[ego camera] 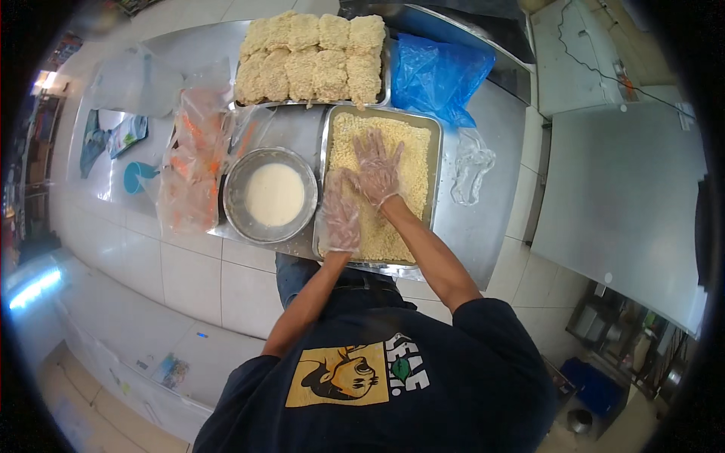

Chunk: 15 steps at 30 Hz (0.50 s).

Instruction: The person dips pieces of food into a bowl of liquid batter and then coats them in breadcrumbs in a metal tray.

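Observation:
Both my hands wear clear plastic gloves and rest on pale yellow breadcrumbs point(416, 170) in a shallow metal tray point(438, 164). My right hand point(379, 167) lies palm down, fingers spread, over the upper middle of the crumbs. Along the tray's left side, my left hand point(341, 215) is laid flat, its thumb side close to the right hand. Neither hand visibly grips anything; whatever is under the palms is hidden. Left of the tray stands a round metal bowl point(229, 201) of creamy white batter point(276, 194). Behind it, a second tray point(387, 73) bears rows of crumb-coated pieces point(303, 65).
A blue plastic bag point(439, 73) and a crumpled clear bag point(473, 167) lie to the right on the steel table point(481, 238). At left are clear bags with orange marks point(195, 158), a teal cup point(140, 176) and a translucent container point(136, 79).

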Each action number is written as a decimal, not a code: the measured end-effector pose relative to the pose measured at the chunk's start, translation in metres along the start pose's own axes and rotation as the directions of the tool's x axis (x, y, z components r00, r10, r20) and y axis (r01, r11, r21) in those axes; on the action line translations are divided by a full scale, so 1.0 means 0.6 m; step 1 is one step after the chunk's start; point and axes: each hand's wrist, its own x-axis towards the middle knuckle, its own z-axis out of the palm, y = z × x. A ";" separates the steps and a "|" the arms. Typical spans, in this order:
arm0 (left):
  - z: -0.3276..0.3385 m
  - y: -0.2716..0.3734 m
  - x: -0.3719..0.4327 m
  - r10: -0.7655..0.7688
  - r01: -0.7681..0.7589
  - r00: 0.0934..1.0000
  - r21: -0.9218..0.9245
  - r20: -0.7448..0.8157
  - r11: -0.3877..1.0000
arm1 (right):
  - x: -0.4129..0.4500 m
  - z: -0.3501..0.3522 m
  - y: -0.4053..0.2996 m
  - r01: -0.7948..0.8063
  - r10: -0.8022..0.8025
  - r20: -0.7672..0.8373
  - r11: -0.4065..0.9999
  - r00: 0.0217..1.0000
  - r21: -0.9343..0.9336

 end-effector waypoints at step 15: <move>0.065 0.002 0.112 -0.022 0.006 0.992 -0.124 -0.126 0.992 | -0.044 -0.083 0.088 -0.789 0.540 0.602 0.219 0.588 0.574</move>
